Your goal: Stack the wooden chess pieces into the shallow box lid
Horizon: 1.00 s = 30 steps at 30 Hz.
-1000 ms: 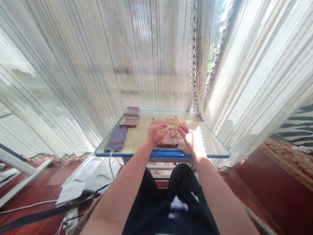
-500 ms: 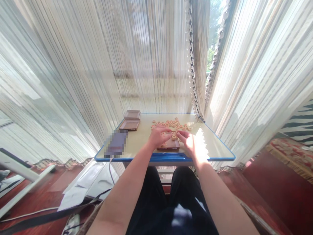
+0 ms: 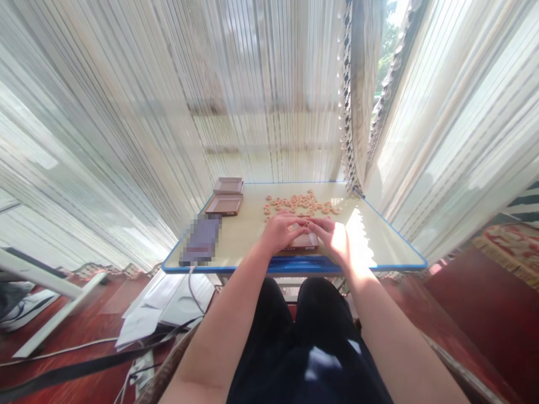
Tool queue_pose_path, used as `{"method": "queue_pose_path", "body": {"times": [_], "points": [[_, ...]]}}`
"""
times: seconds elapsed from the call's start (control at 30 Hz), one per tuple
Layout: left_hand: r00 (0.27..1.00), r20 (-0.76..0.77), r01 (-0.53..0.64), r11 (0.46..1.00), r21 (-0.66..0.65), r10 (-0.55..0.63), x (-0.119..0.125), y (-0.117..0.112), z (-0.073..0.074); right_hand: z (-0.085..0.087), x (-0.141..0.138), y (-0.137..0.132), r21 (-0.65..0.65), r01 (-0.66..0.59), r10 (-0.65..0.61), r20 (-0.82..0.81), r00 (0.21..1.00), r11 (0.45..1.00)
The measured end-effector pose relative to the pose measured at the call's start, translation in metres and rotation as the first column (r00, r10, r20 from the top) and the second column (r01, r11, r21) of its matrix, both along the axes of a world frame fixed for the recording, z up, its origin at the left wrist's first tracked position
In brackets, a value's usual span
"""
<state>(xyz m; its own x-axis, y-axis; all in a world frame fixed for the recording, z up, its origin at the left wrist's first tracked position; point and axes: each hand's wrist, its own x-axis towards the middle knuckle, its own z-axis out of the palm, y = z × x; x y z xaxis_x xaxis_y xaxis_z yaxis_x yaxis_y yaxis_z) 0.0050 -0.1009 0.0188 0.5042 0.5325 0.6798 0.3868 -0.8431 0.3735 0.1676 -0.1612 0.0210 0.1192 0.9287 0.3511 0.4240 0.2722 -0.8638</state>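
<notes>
Fingers of my left hand (image 3: pixel 281 231) and my right hand (image 3: pixel 333 235) meet over a shallow brown box tray (image 3: pixel 301 242) near the table's front edge. Both hands are closed around a small cluster of round wooden pieces, which look like Chinese chess pieces; my fingers hide most of it, so how many I hold cannot be told. Part of the tray's pale inside and its front wall show below my hands. Just beyond them, many loose Chinese chess pieces (image 3: pixel 297 201) lie scattered, pale discs with reddish marks.
At the table's (image 3: pixel 240 241) back left stand two more shallow trays, one farther (image 3: pixel 228 185) and one nearer (image 3: pixel 224 205). A pixelated dark device (image 3: pixel 201 241) with a cable (image 3: pixel 192 289) lies at the left edge. Curtains (image 3: pixel 269 112) hang close behind the table.
My hands have drawn together, and the stack of pieces visible between them before is now mostly covered by my fingers. The camera view has shifted slightly.
</notes>
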Motion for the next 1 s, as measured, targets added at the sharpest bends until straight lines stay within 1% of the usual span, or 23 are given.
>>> {"method": "queue_pose_path", "body": {"times": [0.1,0.3,0.4,0.5,0.63,0.73,0.9,1.0], "points": [[1.0,0.002,-0.025,0.999,-0.025,0.025,0.001,-0.001,-0.001,0.0,0.001,-0.001,-0.001,0.015,-0.015,0.049,0.999,1.0],[1.0,0.024,-0.015,0.999,-0.037,0.016,0.0,0.001,-0.003,-0.003,0.001,-0.001,0.047,0.068,-0.074,0.136,0.988,0.997],[1.0,0.023,-0.011,0.999,-0.039,0.012,-0.001,0.002,-0.004,-0.003,0.001,0.0,0.072,0.069,-0.081,0.176,0.981,0.995],[1.0,0.012,-0.009,0.999,-0.052,0.01,-0.002,0.002,-0.005,-0.004,0.002,0.0,0.08,0.044,-0.059,0.193,0.979,0.996],[1.0,0.011,-0.011,0.998,-0.064,0.012,-0.004,0.002,-0.007,-0.008,0.002,0.003,0.091,0.035,-0.053,0.205,0.977,0.995],[0.999,-0.004,-0.037,0.999,-0.038,0.037,-0.006,0.002,-0.006,-0.014,0.002,0.007,0.079,0.049,-0.065,0.22,0.973,0.996],[0.993,-0.108,-0.043,0.999,0.03,0.046,-0.008,0.0,-0.004,-0.02,0.001,0.012,0.038,0.075,-0.083,0.253,0.964,0.996],[0.987,-0.146,-0.057,0.997,0.053,0.064,-0.009,0.0,-0.004,-0.022,0.001,0.013,0.046,0.051,-0.061,0.261,0.963,0.998]]}}
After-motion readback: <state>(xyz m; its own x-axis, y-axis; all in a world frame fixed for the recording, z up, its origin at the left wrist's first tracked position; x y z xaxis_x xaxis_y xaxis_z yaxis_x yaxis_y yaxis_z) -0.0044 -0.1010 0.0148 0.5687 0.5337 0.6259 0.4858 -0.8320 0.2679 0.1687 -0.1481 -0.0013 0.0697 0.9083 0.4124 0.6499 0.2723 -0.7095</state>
